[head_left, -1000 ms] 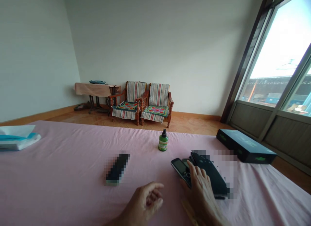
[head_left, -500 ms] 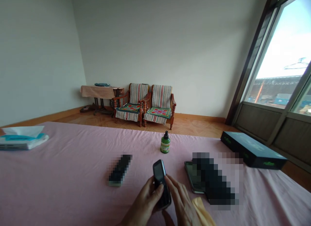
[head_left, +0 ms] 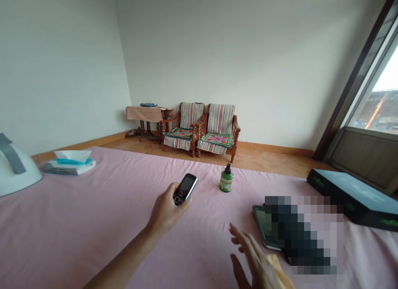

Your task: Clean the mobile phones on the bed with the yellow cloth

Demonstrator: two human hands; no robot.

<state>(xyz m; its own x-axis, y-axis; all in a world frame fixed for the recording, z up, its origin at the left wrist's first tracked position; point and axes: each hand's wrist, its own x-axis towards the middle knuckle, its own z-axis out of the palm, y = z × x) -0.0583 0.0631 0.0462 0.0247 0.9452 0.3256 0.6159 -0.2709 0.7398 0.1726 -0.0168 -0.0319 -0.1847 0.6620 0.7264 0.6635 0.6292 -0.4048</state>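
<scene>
My left hand [head_left: 166, 208] is closed around a small dark mobile phone [head_left: 185, 187] with silver edges. Its screen faces up and the phone is held above the pink cloth [head_left: 93, 222]. Lower right, my right hand [head_left: 253, 256] is open, fingers stretched out and thumb apart, holding nothing that I can see. A piece of yellow cloth [head_left: 280, 272] shows just beyond that hand, partly covered by it. To its right lie a flat grey device [head_left: 266, 231] and a dark object [head_left: 298, 235] blurred by pixels.
A green bottle with a black top [head_left: 226, 180] stands mid-surface. At right is a black box [head_left: 354, 197]; at left, a tissue pack [head_left: 71, 164] and a white rounded object with a grey handle [head_left: 18, 168]. Two wooden armchairs [head_left: 217, 123] stand by the far wall.
My left hand has carried the phone forward and left, away from my right hand, whose fingers have opened wider. The view has turned left. The pixelated dark object at left no longer shows.
</scene>
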